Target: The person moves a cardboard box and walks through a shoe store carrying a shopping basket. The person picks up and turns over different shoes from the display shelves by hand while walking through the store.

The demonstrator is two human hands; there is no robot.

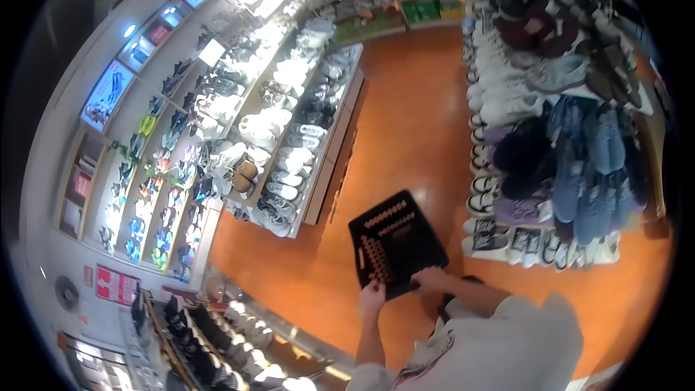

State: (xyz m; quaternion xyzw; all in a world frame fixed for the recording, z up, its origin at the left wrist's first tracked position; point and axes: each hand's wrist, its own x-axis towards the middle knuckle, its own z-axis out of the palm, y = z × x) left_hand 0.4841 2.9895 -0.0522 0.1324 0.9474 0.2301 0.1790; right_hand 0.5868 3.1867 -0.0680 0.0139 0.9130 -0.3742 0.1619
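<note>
A black plastic basket [428, 237] with slotted sides hangs in front of my body above the orange floor, tilted so that its inside faces up at me. I see nothing lying in it. My left hand [373, 297] is closed on the near left part of its rim. At the near right part of the rim, my right hand [431, 279] grips the edge too. The fingers of both hands are partly hidden by the basket and by their own backs.
Tiered shelves of shoes [286, 166] line the left side. To the right stands a display [539, 152] piled with shoes. More shoe racks [203, 340] are at the lower left. Orange floor [409, 108] runs between the displays toward shelves at the back.
</note>
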